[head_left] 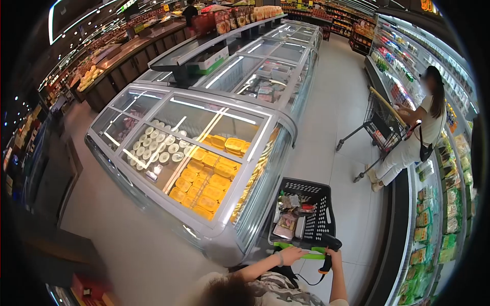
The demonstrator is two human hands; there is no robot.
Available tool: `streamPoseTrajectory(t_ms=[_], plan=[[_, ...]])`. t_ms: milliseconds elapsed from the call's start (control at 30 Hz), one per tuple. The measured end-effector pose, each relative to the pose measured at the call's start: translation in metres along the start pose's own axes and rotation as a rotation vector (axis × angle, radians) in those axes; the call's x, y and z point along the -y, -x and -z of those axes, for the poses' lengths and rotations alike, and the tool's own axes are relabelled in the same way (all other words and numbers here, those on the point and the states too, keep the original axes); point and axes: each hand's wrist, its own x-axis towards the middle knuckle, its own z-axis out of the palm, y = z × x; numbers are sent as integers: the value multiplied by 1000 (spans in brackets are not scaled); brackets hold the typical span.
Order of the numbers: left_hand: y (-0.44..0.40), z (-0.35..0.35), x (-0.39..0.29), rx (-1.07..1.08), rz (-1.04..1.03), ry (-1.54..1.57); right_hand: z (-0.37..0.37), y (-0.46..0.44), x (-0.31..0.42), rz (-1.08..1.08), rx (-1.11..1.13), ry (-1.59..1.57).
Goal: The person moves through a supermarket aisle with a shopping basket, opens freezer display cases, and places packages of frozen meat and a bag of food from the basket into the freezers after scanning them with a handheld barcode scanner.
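Observation:
A black basket (pixel 320 204) with packaged goods in it stands at the lower middle, with a green handle (pixel 317 252) on its near side. My left hand (pixel 292 256) is closed on the left part of that handle. At the handle's right end, my right hand (pixel 334 255) is closed round a black handheld scanner (pixel 327 264), whose cable hangs down below. Meat-like packs (pixel 286 224) lie inside the basket.
A glass-topped freezer (pixel 224 232) with yellow packs (pixel 208 191) and white round tubs stands left of the basket. On the right, a person (pixel 429 112) stands by a shopping cart (pixel 380 120), beside refrigerated shelves (pixel 434 219). Grey floor tiles (pixel 326 122) run between.

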Motion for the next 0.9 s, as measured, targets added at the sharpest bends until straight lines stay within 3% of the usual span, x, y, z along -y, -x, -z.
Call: streamPoseTrajectory(t_ms=[100, 200, 433, 900], plan=[[-20, 30, 18, -190, 65, -133, -10, -36, 29, -24, 63, -18], [-41, 56, 41, -245, 201, -254, -25, -74, 49, 13, 64, -29], [-113, 97, 66, -432, 722, -284, -46, -163, 93, 97, 70, -54], [-254, 204, 185, -458, 684, -231, -64, -335, 181, 140, 25, -67]])
